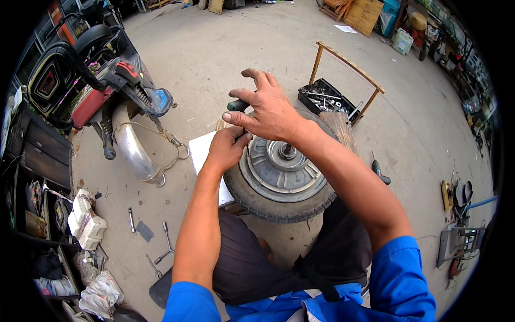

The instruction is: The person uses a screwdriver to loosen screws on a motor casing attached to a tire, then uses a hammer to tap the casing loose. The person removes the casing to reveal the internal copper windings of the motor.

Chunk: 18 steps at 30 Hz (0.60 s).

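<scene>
Right hand: fingers spread, tool handle between thumb and forefinger; long axis unclear. Left hand: nearer wheel, fingers curled, grip unclear; wheel lies flat, rightward of left fingertips.

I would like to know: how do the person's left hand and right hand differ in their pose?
The left hand is curled in, while the right hand has its fingers spread. A dark green handle shows at the right hand; whatever the left hand may hold is hidden. The right hand sits higher in the picture than the left hand. Both are bare and near the upper-left edge of the wheel.
</scene>
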Each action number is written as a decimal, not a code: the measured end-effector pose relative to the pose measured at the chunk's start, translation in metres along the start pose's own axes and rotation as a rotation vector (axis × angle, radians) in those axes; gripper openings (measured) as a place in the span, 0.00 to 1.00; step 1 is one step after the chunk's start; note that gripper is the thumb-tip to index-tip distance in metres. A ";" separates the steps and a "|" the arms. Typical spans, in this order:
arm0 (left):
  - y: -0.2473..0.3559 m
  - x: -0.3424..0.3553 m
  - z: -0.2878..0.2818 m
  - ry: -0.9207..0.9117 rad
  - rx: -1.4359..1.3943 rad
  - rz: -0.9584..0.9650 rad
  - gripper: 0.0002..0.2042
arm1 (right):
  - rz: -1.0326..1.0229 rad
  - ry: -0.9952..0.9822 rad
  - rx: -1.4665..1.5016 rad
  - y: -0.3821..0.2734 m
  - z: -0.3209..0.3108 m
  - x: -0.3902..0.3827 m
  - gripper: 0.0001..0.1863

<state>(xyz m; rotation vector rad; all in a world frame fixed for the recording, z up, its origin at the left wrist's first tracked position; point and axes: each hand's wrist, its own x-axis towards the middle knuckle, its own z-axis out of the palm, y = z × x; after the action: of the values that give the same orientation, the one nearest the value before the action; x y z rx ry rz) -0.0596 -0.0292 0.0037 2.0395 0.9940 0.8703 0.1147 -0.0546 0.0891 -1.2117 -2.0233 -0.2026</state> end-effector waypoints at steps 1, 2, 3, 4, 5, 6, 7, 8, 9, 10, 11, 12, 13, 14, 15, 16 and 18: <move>0.005 -0.002 -0.001 0.012 0.018 -0.006 0.11 | 0.014 0.006 -0.005 -0.002 0.000 -0.002 0.34; 0.011 -0.003 -0.001 0.024 0.036 -0.013 0.10 | 0.049 0.050 0.002 -0.005 0.000 -0.005 0.34; 0.014 -0.004 -0.002 0.040 0.054 -0.018 0.10 | 0.080 0.094 0.009 -0.011 -0.001 -0.007 0.33; 0.015 -0.005 -0.003 0.053 0.055 -0.017 0.10 | 0.111 0.138 0.017 -0.016 -0.002 -0.009 0.33; 0.014 -0.006 -0.004 0.067 0.056 -0.016 0.11 | 0.166 0.080 0.133 -0.019 -0.004 -0.011 0.32; 0.016 -0.006 -0.005 0.077 0.057 -0.014 0.11 | 0.224 0.021 0.248 -0.020 -0.006 -0.014 0.32; 0.018 -0.007 -0.007 0.069 0.078 -0.036 0.11 | 0.281 -0.038 0.363 -0.021 -0.007 -0.016 0.31; 0.020 -0.009 -0.009 0.062 0.100 -0.059 0.12 | 0.356 -0.054 0.541 -0.021 -0.005 -0.017 0.30; 0.023 -0.010 -0.011 0.053 0.121 -0.079 0.12 | 0.431 -0.069 0.716 -0.021 -0.002 -0.018 0.28; 0.025 -0.010 -0.009 0.077 0.095 -0.053 0.13 | 0.505 -0.084 0.893 -0.022 -0.001 -0.019 0.27; 0.027 -0.011 -0.006 0.102 0.070 -0.028 0.14 | 0.486 -0.106 0.939 -0.021 -0.002 -0.020 0.27; 0.029 -0.012 -0.002 0.130 0.044 -0.005 0.14 | 0.566 -0.085 1.116 -0.021 -0.001 -0.019 0.28; 0.029 -0.010 0.004 0.167 -0.034 0.018 0.15 | 0.646 -0.062 1.293 -0.020 0.002 -0.019 0.28; 0.028 -0.011 0.004 0.173 0.017 0.032 0.16 | 0.725 -0.038 1.470 -0.020 0.004 -0.018 0.29; 0.028 -0.009 0.004 0.179 0.063 0.048 0.16 | 0.790 0.029 1.606 -0.021 0.003 -0.017 0.28; 0.028 -0.008 0.005 0.185 0.110 0.064 0.16 | 0.794 0.039 1.596 -0.020 0.003 -0.019 0.28; 0.028 -0.007 0.007 0.205 0.118 0.056 0.16 | 0.801 0.058 1.580 -0.014 0.007 -0.028 0.27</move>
<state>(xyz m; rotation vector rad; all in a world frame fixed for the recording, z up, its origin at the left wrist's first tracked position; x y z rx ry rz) -0.0475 -0.0502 0.0205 2.1168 1.1269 1.0908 0.1072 -0.0782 0.0681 -0.7242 -0.8749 1.4211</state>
